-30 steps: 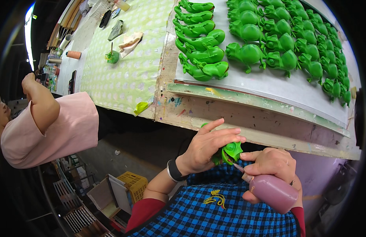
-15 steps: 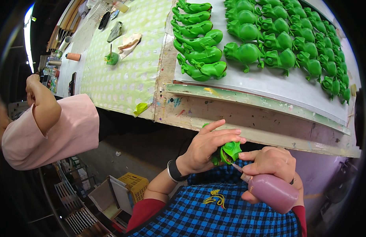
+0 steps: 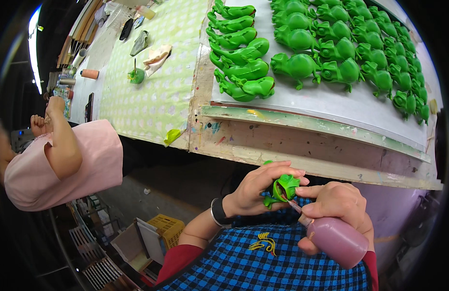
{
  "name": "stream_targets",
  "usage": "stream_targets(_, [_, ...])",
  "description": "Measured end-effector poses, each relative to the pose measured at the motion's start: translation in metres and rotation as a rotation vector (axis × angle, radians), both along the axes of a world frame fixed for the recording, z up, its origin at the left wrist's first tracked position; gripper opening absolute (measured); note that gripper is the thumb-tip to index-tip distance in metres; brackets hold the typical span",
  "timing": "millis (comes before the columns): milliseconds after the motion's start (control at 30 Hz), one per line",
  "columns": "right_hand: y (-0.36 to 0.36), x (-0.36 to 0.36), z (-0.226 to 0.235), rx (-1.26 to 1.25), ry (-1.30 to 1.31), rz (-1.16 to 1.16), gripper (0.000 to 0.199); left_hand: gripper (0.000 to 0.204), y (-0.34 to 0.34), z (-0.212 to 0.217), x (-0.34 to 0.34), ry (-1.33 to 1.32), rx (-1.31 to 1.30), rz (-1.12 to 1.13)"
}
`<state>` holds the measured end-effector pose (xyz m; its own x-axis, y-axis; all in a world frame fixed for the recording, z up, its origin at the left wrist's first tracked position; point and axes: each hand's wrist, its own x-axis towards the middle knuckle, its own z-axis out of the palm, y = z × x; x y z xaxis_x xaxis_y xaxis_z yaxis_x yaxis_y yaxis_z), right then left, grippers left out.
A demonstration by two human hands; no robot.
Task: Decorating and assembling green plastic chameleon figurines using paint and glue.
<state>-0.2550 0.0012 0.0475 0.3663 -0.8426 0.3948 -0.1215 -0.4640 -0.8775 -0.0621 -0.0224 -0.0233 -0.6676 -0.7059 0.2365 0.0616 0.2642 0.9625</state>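
My left hand (image 3: 256,188) is closed round a green chameleon figurine (image 3: 284,186), whose open mouth shows a dark reddish inside. In my right hand (image 3: 338,201) is a squeeze bottle (image 3: 337,242) of mauve liquid with a thin pointed nozzle. The nozzle's tip touches or nearly touches the edge of the figurine's mouth; which of the two I cannot tell. My right fingertip rests close to the figurine's head. Both hands are in front of the table's near edge, above my blue checked apron (image 3: 224,257).
Rows of green chameleon figurines (image 3: 294,66) lie on a white-covered board with a raised wooden edge (image 3: 321,127). Left of it, a green checked cloth (image 3: 151,97) bears a paint jar (image 3: 136,75) and a rag (image 3: 157,56). A person in pink (image 3: 69,162) works at far left.
The figurine has turned in my left hand, so its open mouth shows more. Both hands and the bottle have shifted slightly down. The other person's arms have moved.
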Motion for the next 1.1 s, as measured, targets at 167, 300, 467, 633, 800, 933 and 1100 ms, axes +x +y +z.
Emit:
stream_targets(167, [0.001,-0.001,-0.003,0.025,-0.038,-0.058,0.044,0.061,0.004,-0.001,-0.003,0.186,0.158,0.028])
stream_targets(300, [0.001,0.001,-0.008,0.014,0.026,-0.055,0.046,0.062,0.004,0.0,-0.002,0.141,0.227,-0.025])
stream_targets(467, [0.001,0.005,-0.012,-0.039,0.0,-0.131,0.047,0.06,0.003,0.0,-0.001,0.181,0.16,0.01])
stream_targets(633, [0.0,0.007,-0.014,-0.053,-0.009,-0.167,0.049,0.059,0.003,0.0,-0.001,0.104,0.211,-0.034])
stream_targets(800, [0.0,0.007,-0.013,-0.018,0.065,-0.111,0.048,0.059,0.004,0.0,-0.001,0.117,0.199,-0.025])
stream_targets(933, [-0.001,0.008,-0.015,-0.054,-0.039,-0.165,0.047,0.059,0.007,0.001,-0.001,0.086,0.323,-0.015])
stream_targets(1100, [-0.001,0.007,-0.014,-0.035,0.024,-0.13,0.046,0.055,0.006,0.002,-0.001,0.083,0.32,-0.012])
